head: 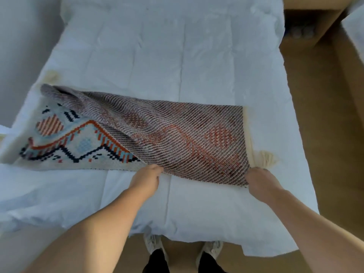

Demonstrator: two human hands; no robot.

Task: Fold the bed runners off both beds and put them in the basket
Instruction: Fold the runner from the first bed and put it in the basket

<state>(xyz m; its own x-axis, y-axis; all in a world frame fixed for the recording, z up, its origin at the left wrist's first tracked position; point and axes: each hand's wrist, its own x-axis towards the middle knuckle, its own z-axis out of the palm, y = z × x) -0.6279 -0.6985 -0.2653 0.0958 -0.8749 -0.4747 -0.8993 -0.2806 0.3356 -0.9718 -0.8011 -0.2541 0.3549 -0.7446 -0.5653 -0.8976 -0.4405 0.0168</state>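
Note:
A woven bed runner (177, 134) lies across the white bed (177, 56). Its right half is folded over to the left, so the striped grey-and-red underside faces up. The patterned face with orange, blue and black zigzags shows at the left. A cream tassel sticks out at the right corner. My left hand (146, 177) pinches the near edge of the folded layer around the middle. My right hand (260, 181) grips the near right corner by the fringe. No basket is in view.
The white duvet covers the bed and hangs over the near edge above my shoes (210, 249). Brown floor (325, 134) runs along the right side, with a dark open wooden unit (303, 26) at the top right. A second white bed corner (354, 22) shows at the far right.

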